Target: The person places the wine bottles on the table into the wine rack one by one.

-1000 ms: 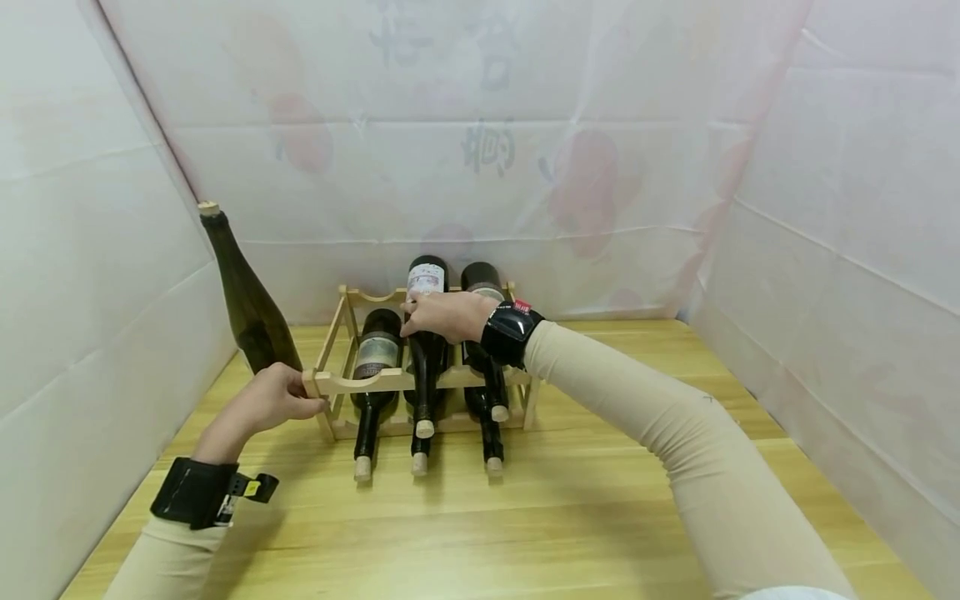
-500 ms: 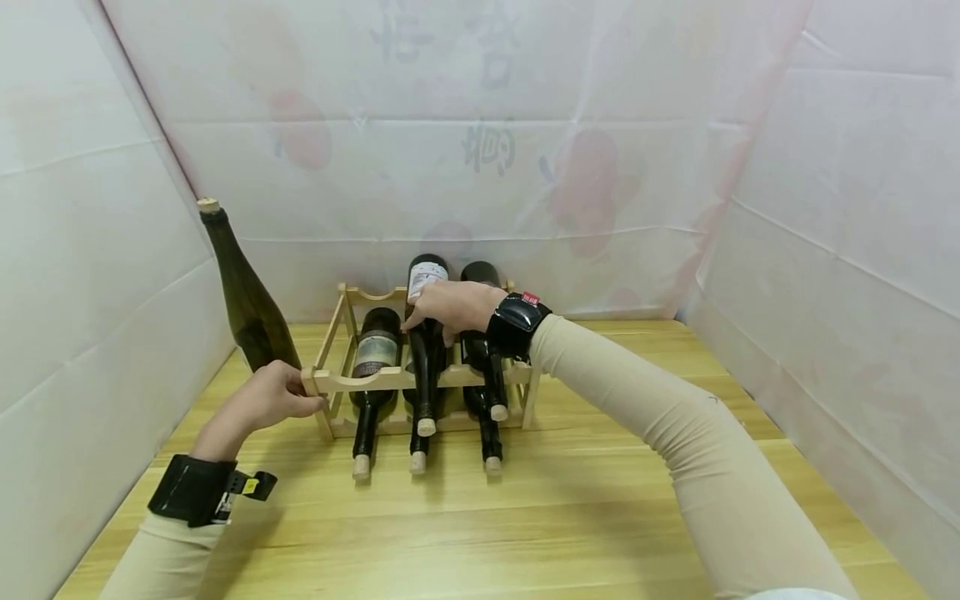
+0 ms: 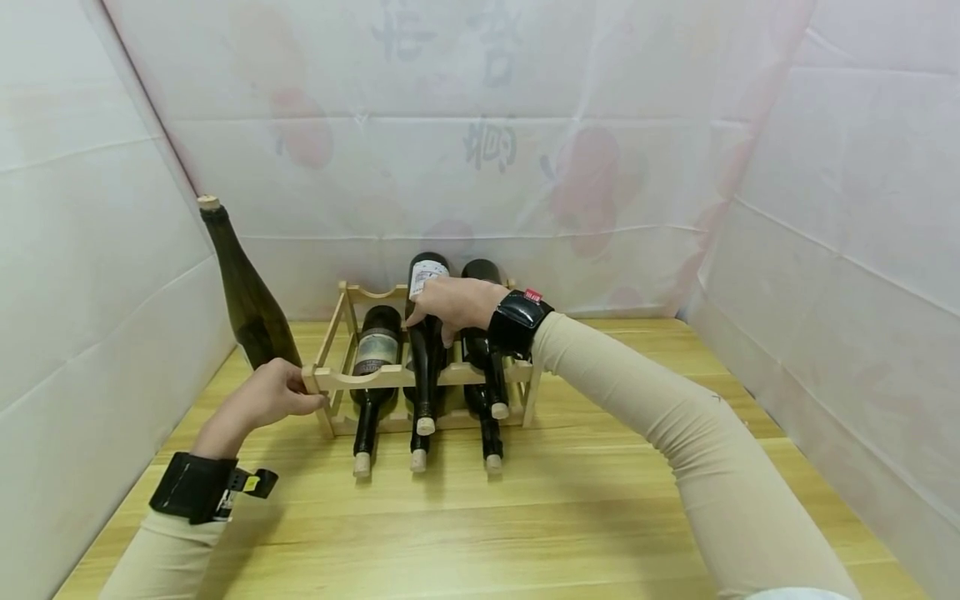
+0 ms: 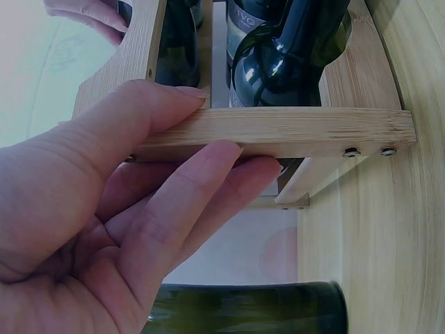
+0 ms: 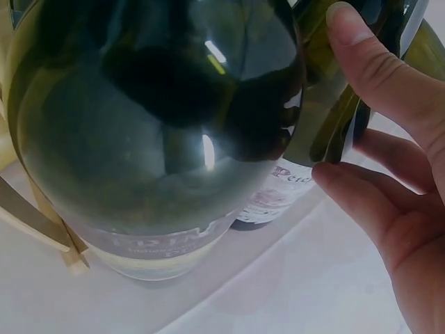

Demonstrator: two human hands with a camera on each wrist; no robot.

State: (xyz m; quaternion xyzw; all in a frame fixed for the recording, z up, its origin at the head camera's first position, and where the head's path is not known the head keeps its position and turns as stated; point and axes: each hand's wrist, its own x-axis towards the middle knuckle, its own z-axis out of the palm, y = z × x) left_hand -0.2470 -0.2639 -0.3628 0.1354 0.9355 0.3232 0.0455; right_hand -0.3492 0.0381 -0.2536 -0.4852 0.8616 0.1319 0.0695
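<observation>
A light wooden wine rack (image 3: 390,377) holds several dark corked wine bottles in two tiers, necks toward me. My left hand (image 3: 264,398) pinches its front left corner post (image 4: 278,132), thumb on one side and fingertips on the other. On the upper tier, my right hand (image 3: 461,302) holds the body of the middle wine bottle (image 3: 426,367) from above, just below its white label (image 5: 268,191). Thumb and fingers lie on either side of the glass in the right wrist view. Beside it, another upper bottle (image 5: 153,139) fills much of that view.
A tall green corked bottle (image 3: 258,312) stands upright left of the rack, close behind my left hand. Lower bottles, such as the left one (image 3: 377,354), poke their necks out over the wooden table (image 3: 480,533). White cloth walls (image 3: 525,192) enclose the back and sides.
My right hand has shifted slightly back and to the right along the middle bottle. The left hand stays on the rack's corner, and the rack and bottles look nearly the same.
</observation>
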